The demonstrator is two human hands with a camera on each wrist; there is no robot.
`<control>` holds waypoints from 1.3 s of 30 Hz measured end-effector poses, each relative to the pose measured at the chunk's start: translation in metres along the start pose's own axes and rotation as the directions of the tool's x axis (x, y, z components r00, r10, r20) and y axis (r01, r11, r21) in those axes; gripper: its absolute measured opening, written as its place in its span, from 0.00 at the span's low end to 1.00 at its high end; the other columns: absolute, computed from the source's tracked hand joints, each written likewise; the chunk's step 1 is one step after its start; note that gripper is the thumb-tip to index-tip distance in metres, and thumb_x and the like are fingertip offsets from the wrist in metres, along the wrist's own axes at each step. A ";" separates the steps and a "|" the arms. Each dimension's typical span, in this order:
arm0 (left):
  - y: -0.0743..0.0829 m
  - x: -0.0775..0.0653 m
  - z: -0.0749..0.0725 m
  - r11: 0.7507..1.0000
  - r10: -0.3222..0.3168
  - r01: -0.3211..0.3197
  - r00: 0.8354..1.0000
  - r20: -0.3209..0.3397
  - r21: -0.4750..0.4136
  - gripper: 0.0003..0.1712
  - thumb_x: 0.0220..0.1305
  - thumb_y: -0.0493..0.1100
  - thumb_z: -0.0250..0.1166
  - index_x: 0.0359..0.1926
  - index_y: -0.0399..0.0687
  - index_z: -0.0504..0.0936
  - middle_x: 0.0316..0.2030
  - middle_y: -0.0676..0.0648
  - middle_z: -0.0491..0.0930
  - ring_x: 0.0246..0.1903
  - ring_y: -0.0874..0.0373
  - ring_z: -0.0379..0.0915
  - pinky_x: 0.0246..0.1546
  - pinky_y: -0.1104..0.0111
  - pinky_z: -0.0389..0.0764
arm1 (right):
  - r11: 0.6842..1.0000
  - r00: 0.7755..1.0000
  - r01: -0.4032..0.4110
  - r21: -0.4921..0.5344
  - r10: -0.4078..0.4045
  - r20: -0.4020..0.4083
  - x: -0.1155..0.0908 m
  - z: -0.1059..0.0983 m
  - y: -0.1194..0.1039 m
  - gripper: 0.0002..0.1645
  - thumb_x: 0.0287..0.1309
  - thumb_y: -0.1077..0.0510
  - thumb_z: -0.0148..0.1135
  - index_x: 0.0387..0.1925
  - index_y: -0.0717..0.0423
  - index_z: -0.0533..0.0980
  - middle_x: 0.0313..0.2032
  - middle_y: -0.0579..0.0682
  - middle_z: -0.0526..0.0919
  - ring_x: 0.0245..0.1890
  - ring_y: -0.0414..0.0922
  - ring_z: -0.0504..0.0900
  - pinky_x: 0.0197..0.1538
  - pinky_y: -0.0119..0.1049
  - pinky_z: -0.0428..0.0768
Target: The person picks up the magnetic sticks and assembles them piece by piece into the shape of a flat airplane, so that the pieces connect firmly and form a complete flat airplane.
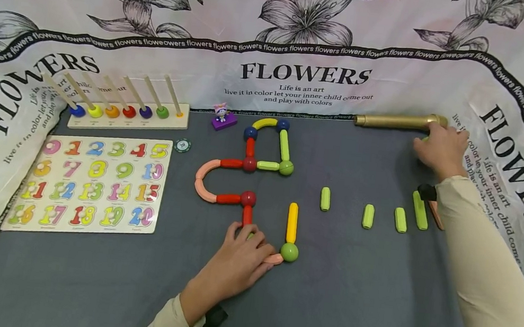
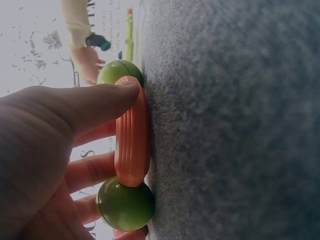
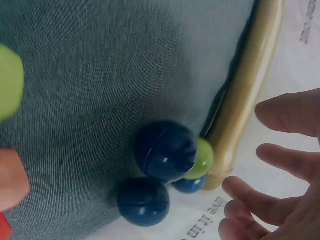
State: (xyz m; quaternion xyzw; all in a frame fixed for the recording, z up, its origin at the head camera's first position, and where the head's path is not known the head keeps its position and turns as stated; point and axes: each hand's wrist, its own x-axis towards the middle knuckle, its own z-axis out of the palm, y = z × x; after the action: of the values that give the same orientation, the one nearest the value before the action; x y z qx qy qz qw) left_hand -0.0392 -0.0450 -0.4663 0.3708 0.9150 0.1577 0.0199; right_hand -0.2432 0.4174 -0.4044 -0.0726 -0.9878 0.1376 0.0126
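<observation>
My left hand (image 1: 239, 257) pinches a salmon curved magnetic rod (image 2: 132, 135), thumb on its ribbed side and fingers behind it. A green ball (image 2: 126, 204) touches one end of the rod and another green ball (image 2: 120, 72) the other. From the right-hand ball a yellow rod (image 1: 292, 222) points away. Joined rods and balls form an open shape above, with a red ball (image 1: 247, 199) near the hand. My right hand (image 1: 442, 150) hovers at the back right, fingers spread and holding nothing, beside blue balls (image 3: 166, 151) and a small green ball (image 3: 202, 159).
Several loose green rods (image 1: 368, 216) lie at centre right. A gold tube (image 1: 398, 121) lies along the back edge. On the left are a number puzzle board (image 1: 97, 183) and a peg stand (image 1: 128, 117), with a purple figurine (image 1: 223, 119) and a chip (image 1: 182, 145) nearby.
</observation>
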 end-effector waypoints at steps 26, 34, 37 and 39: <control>0.006 0.003 0.000 1.000 0.027 -0.027 1.000 -0.004 0.002 0.11 0.75 0.56 0.70 0.47 0.57 0.89 0.44 0.52 0.84 0.57 0.48 0.73 0.64 0.37 0.67 | 0.990 0.991 0.137 0.017 -0.137 -0.008 -0.018 0.019 0.008 0.23 0.73 0.60 0.59 0.56 0.79 0.74 0.45 0.82 0.79 0.52 0.84 0.67 0.62 0.78 0.55; 0.003 0.032 -0.015 0.999 0.029 -0.028 0.999 -0.020 0.034 0.14 0.79 0.50 0.66 0.60 0.57 0.87 0.44 0.51 0.86 0.58 0.48 0.72 0.62 0.40 0.68 | 0.931 0.942 0.335 0.146 -0.334 -0.037 -0.050 0.034 -0.063 0.21 0.70 0.61 0.68 0.56 0.73 0.79 0.44 0.73 0.85 0.54 0.76 0.71 0.61 0.73 0.60; 0.004 0.047 -0.019 0.997 0.016 -0.020 0.998 0.057 0.072 0.18 0.82 0.51 0.62 0.67 0.61 0.83 0.46 0.49 0.85 0.58 0.47 0.73 0.59 0.45 0.71 | 0.899 0.914 0.402 0.173 -0.406 -0.015 -0.067 0.044 -0.090 0.20 0.71 0.61 0.69 0.57 0.71 0.81 0.44 0.69 0.87 0.52 0.71 0.73 0.60 0.69 0.63; 0.006 0.056 -0.019 0.996 -0.006 -0.003 0.994 0.112 0.084 0.20 0.83 0.52 0.60 0.70 0.62 0.82 0.49 0.49 0.85 0.57 0.46 0.73 0.57 0.47 0.71 | 0.878 0.895 0.436 0.194 -0.446 0.006 -0.078 0.050 -0.105 0.20 0.72 0.60 0.69 0.57 0.70 0.81 0.45 0.67 0.87 0.52 0.68 0.73 0.59 0.67 0.64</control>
State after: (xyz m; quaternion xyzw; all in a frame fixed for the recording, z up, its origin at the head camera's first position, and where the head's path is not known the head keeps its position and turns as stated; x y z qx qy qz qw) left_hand -0.0793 -0.0078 -0.4418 0.3789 0.9186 0.0978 0.0559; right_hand -0.1835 0.2922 -0.4245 0.1592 -0.9608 0.2255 0.0255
